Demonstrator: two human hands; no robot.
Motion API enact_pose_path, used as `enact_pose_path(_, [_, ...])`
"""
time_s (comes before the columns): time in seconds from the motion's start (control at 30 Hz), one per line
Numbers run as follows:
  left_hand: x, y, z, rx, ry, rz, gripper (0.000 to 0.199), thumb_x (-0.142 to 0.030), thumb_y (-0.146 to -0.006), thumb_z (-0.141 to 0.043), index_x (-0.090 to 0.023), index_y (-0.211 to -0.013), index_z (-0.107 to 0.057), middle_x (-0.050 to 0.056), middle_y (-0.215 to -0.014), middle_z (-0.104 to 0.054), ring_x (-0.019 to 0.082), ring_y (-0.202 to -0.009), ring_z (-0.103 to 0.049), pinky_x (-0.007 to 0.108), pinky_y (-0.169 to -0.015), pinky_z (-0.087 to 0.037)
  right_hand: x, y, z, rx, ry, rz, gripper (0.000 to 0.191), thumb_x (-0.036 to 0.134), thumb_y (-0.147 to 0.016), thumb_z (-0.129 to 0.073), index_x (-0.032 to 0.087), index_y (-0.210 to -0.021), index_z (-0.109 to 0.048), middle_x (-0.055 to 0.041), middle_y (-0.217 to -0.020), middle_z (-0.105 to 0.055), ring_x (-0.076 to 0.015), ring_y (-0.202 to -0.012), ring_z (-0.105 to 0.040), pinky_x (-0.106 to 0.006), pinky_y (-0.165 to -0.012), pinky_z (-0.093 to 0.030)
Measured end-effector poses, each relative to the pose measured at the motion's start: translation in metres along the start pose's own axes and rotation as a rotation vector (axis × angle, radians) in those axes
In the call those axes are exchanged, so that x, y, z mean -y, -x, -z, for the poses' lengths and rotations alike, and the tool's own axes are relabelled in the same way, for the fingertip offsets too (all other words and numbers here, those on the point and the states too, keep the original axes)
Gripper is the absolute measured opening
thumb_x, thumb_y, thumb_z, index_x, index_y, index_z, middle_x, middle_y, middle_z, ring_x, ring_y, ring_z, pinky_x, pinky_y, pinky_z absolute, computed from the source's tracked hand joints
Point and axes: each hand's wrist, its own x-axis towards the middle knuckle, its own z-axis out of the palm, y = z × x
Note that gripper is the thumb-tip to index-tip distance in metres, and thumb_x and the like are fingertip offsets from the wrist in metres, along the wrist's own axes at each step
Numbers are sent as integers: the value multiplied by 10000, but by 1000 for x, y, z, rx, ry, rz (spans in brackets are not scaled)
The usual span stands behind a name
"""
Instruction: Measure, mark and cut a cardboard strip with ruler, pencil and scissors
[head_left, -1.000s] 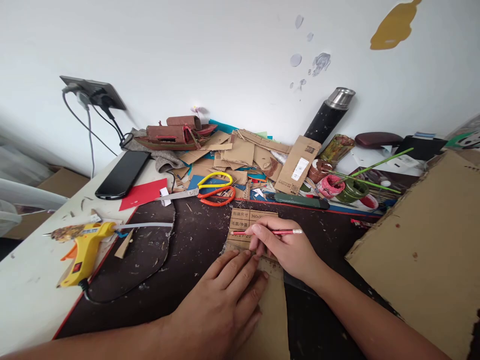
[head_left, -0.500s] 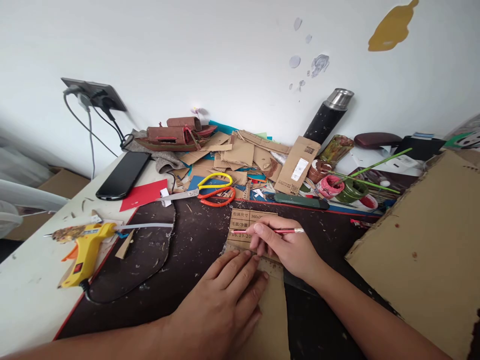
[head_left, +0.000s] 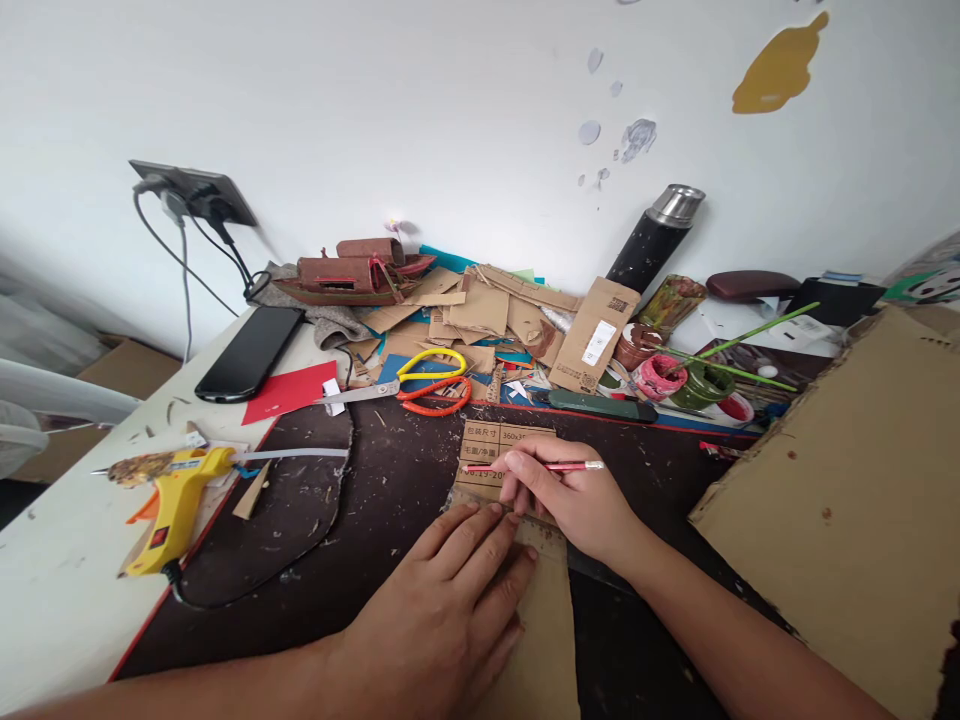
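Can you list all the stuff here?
Printed cardboard strip: one, brown, front middle
Flat ruler: one, see-through, across strip
Slim pencil: one, red, over strip
Glue gun: one, yellow, left
Flat phone: one, black, left
Paper sheet: one, red, beside phone
Metal scissors: one, yellow and orange handles, middle
Model boat: at least one, brown, back left
Cardboard scraps: many, brown, back middle
Capped bottle: one, black, by wall
Paint jars: several, pink, green, brown, back right
Big cardboard sheet: one, brown, right
Wall socket: one, dark, left
Other clutter: many, mixed, back
Left hand: one, on ruler
Right hand: one, holding pencil
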Motion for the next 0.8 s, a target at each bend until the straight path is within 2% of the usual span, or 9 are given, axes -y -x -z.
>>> enact_pose_path(0.27, [-1, 0, 0, -17, 4, 0, 413, -459, -1104, -598, -199, -1414, -685, 87, -1485, -709, 281, -1418, -609, 436, -1269, -352, 4, -1, 0, 14, -42, -6, 468, 620, -1028, -697, 177, -934, -814, -32, -776, -753, -118, -585, -666, -233, -547, -523])
enact_pose_path(0.47, [0, 1, 1, 26, -8, -7, 425, -451, -1146, -499, -194, -1439, -668, 101, -1485, -710, 291, -1389, -637, 464, -1226, -414, 3, 0, 7, -97, -101, -48, 485, 656, -993, -731, 179, -972, -814, -41, -761, -764, -129, -576, -693, -219, -510, -508])
enact_pose_path(0.67, [2, 2, 0, 36, -11, 33, 463, -432, -1108, -560, -168, -1481, -634, 122, -1562, -663, 300, -1445, -600, 472, -1232, -414, 7, -2, 24, -285, -109, 15, 504, 683, -954, -760, 180, -921, -783, -32, -690, -742, -138, -524, -679, -221, -471, -493])
enact_pose_path(0.8, [2, 4, -3, 66, -44, 34, 564, -323, -1030, -622, -120, -1553, -564, 163, -1644, -584, 326, -1516, -539, 496, -1247, -400, 14, -1, 27, -327, -95, 33, 508, 688, -935, -776, 182, -888, -766, -34, -678, -738, -143, -511, -670, -226, -455, -488])
